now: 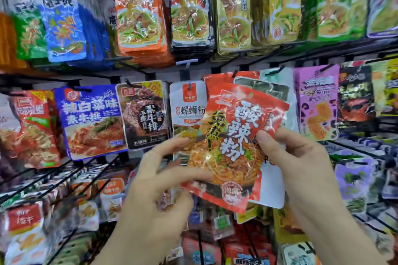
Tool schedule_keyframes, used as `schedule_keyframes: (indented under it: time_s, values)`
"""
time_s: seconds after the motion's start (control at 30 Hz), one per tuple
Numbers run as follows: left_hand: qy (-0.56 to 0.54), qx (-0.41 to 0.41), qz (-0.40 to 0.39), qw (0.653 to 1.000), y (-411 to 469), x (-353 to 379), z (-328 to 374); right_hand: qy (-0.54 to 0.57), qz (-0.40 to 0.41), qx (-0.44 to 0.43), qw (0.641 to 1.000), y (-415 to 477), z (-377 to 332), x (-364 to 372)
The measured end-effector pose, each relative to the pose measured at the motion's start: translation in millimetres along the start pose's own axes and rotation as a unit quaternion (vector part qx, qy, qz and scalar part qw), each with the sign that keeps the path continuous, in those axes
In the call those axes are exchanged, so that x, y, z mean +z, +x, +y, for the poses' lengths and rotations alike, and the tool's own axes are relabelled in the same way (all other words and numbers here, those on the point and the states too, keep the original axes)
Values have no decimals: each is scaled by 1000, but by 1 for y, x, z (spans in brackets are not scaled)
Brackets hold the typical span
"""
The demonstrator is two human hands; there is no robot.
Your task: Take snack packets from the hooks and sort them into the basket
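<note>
Left hand (155, 180), blurred, pinches the lower-left edge of a tilted glossy red packet (232, 148), white characters over a noodle picture, held in front of the middle-row hooks (276, 70); right hand (301, 157) pinches its right edge.

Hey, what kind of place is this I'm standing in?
Most likely a shop's snack aisle: rows of packets hang on black wire hooks, same kinds stacked several deep, like the orange packets. The left hand and right hand hold a red packet.
</note>
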State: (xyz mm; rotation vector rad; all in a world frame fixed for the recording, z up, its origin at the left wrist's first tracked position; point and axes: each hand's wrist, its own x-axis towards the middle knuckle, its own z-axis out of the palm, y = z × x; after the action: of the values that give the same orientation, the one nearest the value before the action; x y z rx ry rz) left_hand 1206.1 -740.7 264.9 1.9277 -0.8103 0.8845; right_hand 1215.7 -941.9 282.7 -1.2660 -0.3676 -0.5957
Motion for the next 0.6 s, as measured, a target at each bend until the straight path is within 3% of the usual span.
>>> schedule_keyframes:
  time_s: [0.07,0.3,0.6]
  values:
    - [-76,-57,-34,995,5,-2,-5,-13,-4,-12,1000,0,0,-6]
    - [-207,-143,28,967,67,25,26,-144,-22,-45,988,-1,-1,-13]
    - [-149,-102,79,980,133,62,35,-272,79,-78,956,10,-2,-40]
